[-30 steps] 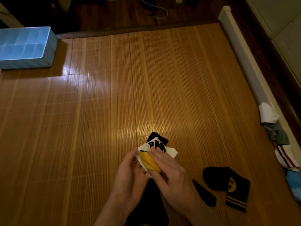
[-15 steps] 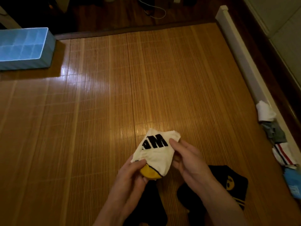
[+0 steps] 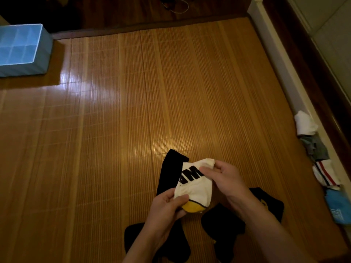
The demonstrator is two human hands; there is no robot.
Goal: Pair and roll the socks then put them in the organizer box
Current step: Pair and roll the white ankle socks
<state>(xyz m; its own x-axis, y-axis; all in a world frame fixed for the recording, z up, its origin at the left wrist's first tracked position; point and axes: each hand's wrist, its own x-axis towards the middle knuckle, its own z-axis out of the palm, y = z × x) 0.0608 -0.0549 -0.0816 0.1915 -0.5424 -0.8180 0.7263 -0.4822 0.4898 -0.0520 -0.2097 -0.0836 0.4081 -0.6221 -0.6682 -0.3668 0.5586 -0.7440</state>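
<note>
Nearest you: loose black socks (image 3: 224, 224) on the bamboo mat (image 3: 114, 139), under your forearms. Your L hand (image 3: 165, 209): fingers pinch the white sock (image 3: 197, 188) at its yellow toe end. Your R hand (image 3: 229, 181): fingers pinch its cuff end. A black sock (image 3: 171, 171) sits just behind it. R edge: sock pile (image 3: 313, 149). Far L, well apart: organizer box (image 3: 42, 54).

The left hand (image 3: 167, 207) and right hand (image 3: 226, 179) are bare, both forearms (image 3: 266, 230) uncovered to the frame's edge.
</note>
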